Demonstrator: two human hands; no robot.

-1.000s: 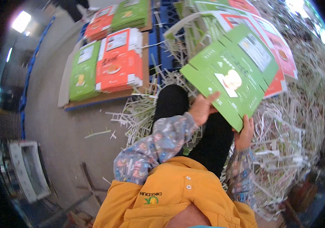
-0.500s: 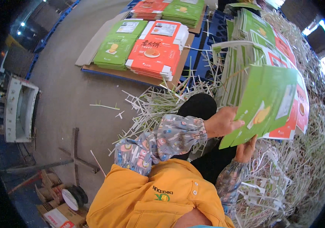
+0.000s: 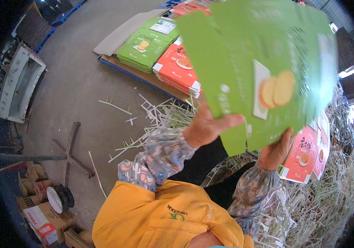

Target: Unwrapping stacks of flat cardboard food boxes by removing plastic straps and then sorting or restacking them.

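Green carton sheet [image 3: 264,70] lifted higher; left hand [image 3: 206,128], right hand [image 3: 274,151] fingers clamp it.

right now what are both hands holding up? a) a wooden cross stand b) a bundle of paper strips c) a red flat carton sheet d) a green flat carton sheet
d: the left hand and right hand grip the lower edge of a green flat carton sheet.

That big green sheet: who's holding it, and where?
Both hands hold the flat green carton sheet by its lower edge: left hand near the corner, right hand underneath.
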